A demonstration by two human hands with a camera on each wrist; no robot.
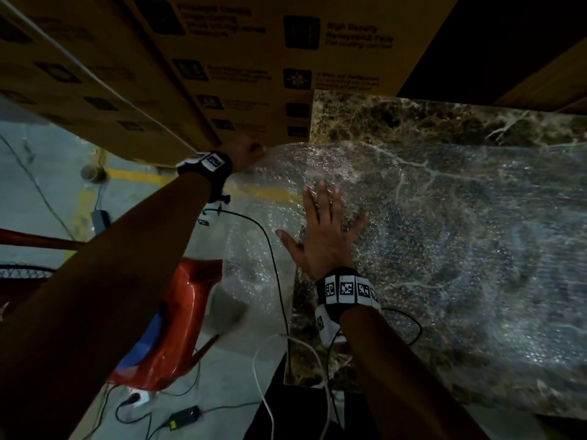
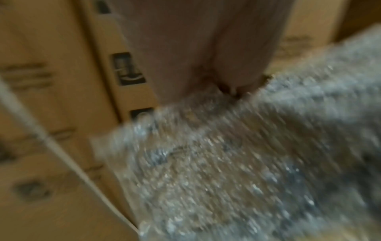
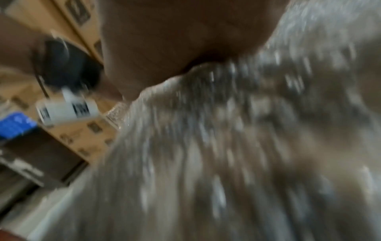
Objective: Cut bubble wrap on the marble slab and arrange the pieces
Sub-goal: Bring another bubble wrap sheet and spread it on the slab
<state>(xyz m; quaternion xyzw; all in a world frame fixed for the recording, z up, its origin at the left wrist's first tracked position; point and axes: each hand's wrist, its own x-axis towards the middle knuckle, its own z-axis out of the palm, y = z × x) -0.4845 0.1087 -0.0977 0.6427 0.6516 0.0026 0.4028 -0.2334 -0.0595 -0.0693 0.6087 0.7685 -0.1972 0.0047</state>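
Fingers (image 1: 320, 198) of your right hand (image 1: 320, 236) lay spread flat on the bubble wrap (image 1: 460, 236).
Your left hand (image 1: 249, 152) pinched its far corner, just off the marble slab (image 1: 413, 122).

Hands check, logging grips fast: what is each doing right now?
Left hand: grips the clear bubble wrap sheet at its edge.
Right hand: open, flat on it.

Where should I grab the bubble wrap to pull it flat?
Grab the bubble wrap at its loose far-left edge, where it hangs off the marble slab, coming from the left. The left hand already pinches that edge. The right hand lies flat on the sheet, which probably keeps it from sliding.
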